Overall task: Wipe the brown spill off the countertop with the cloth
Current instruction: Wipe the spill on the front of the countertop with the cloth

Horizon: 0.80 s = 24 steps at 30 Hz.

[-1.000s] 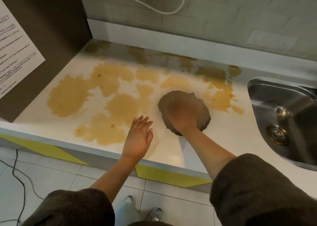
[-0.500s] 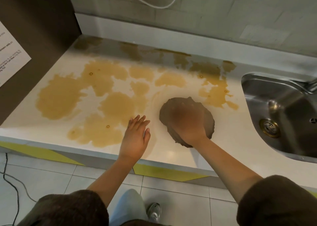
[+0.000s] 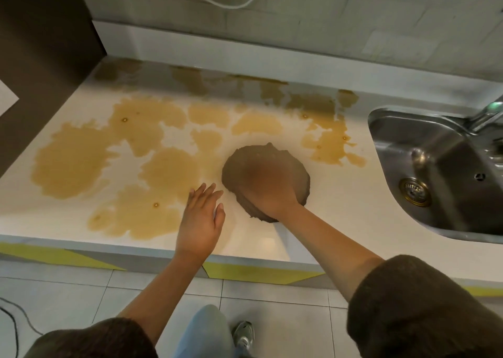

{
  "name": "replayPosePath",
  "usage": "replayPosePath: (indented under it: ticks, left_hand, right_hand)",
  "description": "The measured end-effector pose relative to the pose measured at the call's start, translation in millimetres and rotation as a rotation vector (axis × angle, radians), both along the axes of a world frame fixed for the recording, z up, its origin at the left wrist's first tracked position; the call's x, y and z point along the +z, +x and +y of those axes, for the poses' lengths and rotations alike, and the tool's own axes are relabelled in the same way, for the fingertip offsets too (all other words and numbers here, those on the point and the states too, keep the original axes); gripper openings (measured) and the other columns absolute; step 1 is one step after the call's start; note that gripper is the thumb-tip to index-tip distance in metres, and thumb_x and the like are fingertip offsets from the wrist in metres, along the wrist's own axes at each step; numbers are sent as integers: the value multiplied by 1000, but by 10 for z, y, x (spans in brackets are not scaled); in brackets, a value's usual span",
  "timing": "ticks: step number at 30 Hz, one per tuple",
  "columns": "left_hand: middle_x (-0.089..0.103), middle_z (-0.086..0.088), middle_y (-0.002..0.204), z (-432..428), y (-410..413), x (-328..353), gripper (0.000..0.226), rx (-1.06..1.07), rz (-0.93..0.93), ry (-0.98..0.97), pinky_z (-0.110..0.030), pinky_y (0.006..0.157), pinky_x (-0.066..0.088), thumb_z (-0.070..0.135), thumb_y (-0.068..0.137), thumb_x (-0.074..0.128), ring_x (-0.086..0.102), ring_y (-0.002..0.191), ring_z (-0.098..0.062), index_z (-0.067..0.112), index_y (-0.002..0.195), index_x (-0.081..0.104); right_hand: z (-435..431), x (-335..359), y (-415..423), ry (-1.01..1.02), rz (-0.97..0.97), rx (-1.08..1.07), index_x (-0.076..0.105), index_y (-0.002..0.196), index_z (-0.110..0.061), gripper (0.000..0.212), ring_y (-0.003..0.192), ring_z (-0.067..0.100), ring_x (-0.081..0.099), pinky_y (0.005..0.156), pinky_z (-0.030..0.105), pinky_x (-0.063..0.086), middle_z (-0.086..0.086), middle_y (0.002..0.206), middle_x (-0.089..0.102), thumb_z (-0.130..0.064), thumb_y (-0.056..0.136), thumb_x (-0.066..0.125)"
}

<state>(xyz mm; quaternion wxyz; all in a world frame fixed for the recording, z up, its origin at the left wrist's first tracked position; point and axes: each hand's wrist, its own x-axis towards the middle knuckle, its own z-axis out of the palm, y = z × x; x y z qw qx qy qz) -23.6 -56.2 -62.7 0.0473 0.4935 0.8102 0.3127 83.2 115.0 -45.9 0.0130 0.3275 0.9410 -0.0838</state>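
Cloth, brown and bunched into a round pad, lies on the surface under the right hand, which is pressed flat on top of it; the hand looks blurry, so I cannot tell how its fingers lie. Just beside it, nearer the front edge, is the left hand, open with fingers held straight and close together, palm down over the surface. Brown spill spreads in big puddles from the cloth out to the left edge and along the back edge. More spill sits to the right of the cloth, near the metal sink at the right end.
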Motion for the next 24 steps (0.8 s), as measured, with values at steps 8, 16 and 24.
replayPosePath:
  ticks: [8,16,24]
  left_hand:
    - [49,-11,137,13,-12,8,51,-32,16,-39,-34,117,8,35,94,23,31,136,-24,10,124,55]
    - [48,-8,139,10,-5,28,52,-34,-15,-30,-33,117,8,37,94,22,28,138,-22,11,126,55]
    - [49,-8,138,8,-26,-7,51,-31,-13,-36,-32,116,9,37,94,24,30,137,-22,11,125,56]
  right_hand:
    - [125,-36,291,7,33,-103,20,147,-48,64,147,34,-1,112,64,-8,-1,161,11,-72,88,18]
    - [242,18,-218,-2,-66,-172,10,150,-45,65,145,40,-7,109,68,-9,2,162,3,-70,91,18]
    - [257,-79,490,63,30,301,19,146,-51,60,148,28,2,114,61,-6,-8,160,16,-70,89,23]
